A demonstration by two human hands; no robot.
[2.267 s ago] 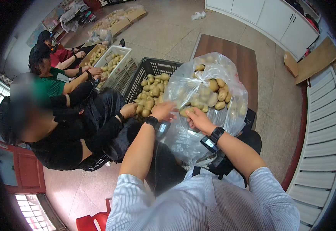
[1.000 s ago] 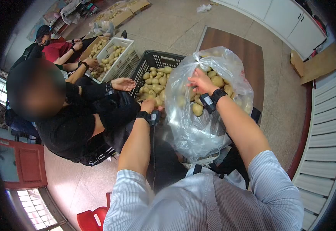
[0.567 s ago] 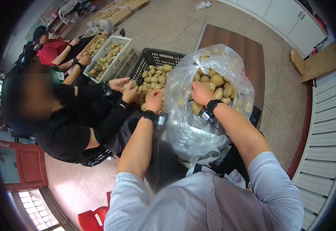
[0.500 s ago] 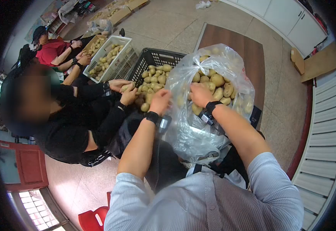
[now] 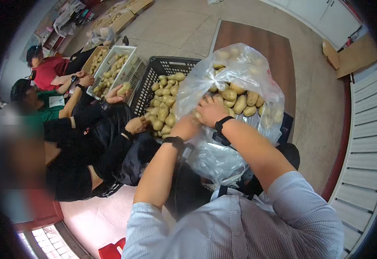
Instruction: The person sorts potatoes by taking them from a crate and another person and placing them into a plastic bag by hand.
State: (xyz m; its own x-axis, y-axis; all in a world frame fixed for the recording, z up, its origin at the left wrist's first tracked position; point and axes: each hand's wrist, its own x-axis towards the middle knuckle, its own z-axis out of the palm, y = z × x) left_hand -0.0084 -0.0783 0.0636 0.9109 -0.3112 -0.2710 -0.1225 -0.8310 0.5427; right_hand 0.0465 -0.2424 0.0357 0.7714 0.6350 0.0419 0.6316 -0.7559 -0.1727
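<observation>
A clear plastic bag full of potatoes lies in front of me, its torn mouth facing my body. My right hand is at the left side of this opening, fingers curled around what looks like a potato, mostly hidden. Close against it, my left hand is blurred, and its fingers cannot be made out. Just left of the bag stands a black plastic crate holding many loose potatoes.
A co-worker beside me on the left holds a potato in one hand; their other hand is at the crate's edge. Beyond are a white crate of potatoes and two more seated people. A brown board lies beneath the bag.
My right hand has moved left from the potatoes in the bag, and my hands have come together. The co-worker's hands have separated, one lifting a potato toward the white crate.
</observation>
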